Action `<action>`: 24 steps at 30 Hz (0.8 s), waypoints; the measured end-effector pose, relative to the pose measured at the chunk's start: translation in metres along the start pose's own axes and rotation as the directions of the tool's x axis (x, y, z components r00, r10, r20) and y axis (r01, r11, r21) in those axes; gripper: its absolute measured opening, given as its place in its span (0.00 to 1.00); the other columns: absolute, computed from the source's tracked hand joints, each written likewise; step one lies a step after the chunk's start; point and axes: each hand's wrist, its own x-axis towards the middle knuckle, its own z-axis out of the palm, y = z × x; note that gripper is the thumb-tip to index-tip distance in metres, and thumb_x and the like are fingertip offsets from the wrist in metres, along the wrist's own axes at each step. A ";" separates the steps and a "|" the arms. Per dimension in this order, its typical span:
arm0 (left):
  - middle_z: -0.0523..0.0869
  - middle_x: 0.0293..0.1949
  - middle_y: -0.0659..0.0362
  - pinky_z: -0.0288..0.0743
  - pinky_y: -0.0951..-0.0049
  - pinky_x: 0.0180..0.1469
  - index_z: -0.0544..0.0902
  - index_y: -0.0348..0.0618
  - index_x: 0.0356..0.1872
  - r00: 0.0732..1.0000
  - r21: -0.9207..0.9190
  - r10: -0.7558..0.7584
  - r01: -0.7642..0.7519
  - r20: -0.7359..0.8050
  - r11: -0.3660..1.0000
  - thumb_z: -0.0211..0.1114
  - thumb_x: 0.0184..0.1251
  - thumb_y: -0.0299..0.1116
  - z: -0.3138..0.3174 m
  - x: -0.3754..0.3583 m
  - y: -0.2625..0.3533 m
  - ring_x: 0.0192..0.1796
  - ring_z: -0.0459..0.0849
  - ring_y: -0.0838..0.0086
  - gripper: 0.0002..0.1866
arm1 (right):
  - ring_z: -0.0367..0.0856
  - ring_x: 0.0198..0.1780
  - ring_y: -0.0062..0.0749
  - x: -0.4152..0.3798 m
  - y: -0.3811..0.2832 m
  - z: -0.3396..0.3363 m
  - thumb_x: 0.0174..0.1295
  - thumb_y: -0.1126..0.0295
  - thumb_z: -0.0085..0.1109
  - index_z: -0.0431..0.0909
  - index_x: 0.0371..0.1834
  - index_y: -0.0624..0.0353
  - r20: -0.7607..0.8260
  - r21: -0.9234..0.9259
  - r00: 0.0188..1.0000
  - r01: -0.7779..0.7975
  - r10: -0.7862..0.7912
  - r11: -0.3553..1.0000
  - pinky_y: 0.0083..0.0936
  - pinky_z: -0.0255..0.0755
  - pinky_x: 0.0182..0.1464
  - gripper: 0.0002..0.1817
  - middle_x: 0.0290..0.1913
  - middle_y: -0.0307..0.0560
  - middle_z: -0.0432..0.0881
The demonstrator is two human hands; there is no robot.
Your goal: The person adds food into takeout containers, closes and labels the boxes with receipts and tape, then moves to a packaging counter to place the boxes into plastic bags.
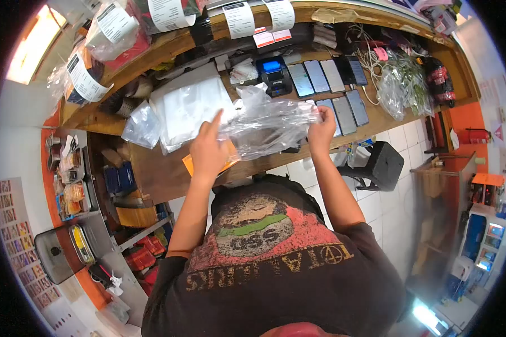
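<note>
A crumpled clear plastic bag [270, 126] stretches between my hands over the front of the wooden desk. My right hand [322, 130] is closed on its right end, fingers pinched together. At the bag's left end is my left hand [209, 149], its index finger stretched out over a stack of white plastic packaging [191, 106]; the other fingers are partly hidden. Under that hand a flat orange item [228, 156] shows at the desk edge. A smaller clear plastic packet [142, 124] lies left of the stack.
Behind the bag stands a small black printer [274, 76] with a blue top. Several phones [317, 76] lie in rows to the right, near cables and a plastic-wrapped bundle [407, 84]. Labelled parcels [115, 25] sit on the shelf above. A black stool [379, 167] stands below right.
</note>
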 end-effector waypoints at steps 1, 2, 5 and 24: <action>0.74 0.35 0.51 0.75 0.58 0.38 0.81 0.41 0.42 0.993 0.069 0.000 -0.008 0.119 0.998 0.67 0.49 0.25 0.000 -0.004 0.007 0.34 0.78 0.54 0.16 | 0.76 0.40 0.26 -0.006 -0.006 0.006 0.62 0.77 0.64 0.76 0.39 0.62 0.068 0.201 0.985 -0.171 0.160 0.965 0.23 0.71 0.43 0.06 0.36 0.41 0.79; 0.73 0.38 0.53 0.75 0.59 0.39 0.81 0.40 0.34 0.994 0.040 0.078 -0.081 0.075 0.996 0.68 0.46 0.25 0.010 -0.008 0.008 0.37 0.77 0.57 0.11 | 0.77 0.42 0.22 -0.011 -0.004 0.014 0.62 0.78 0.64 0.75 0.41 0.64 0.116 0.250 0.991 -0.090 0.063 0.964 0.20 0.71 0.46 0.08 0.40 0.40 0.80; 0.74 0.36 0.54 0.75 0.58 0.40 0.80 0.39 0.23 0.986 0.267 0.163 -0.166 0.035 0.949 0.66 0.46 0.24 0.044 -0.011 -0.031 0.40 0.77 0.58 0.03 | 0.74 0.38 0.18 -0.024 -0.030 0.025 0.62 0.77 0.66 0.77 0.40 0.61 0.245 0.356 0.965 0.006 -0.099 0.934 0.18 0.69 0.41 0.07 0.36 0.37 0.79; 0.78 0.33 0.57 0.75 0.74 0.30 0.77 0.39 0.38 0.654 -0.868 -0.756 0.387 0.022 0.310 0.51 0.49 0.14 -0.033 -0.037 -0.097 0.31 0.78 0.74 0.15 | 0.84 0.45 0.30 -0.024 -0.024 0.004 0.62 0.73 0.64 0.68 0.58 0.55 0.977 0.076 0.153 -0.902 0.150 0.425 0.28 0.81 0.43 0.22 0.45 0.43 0.80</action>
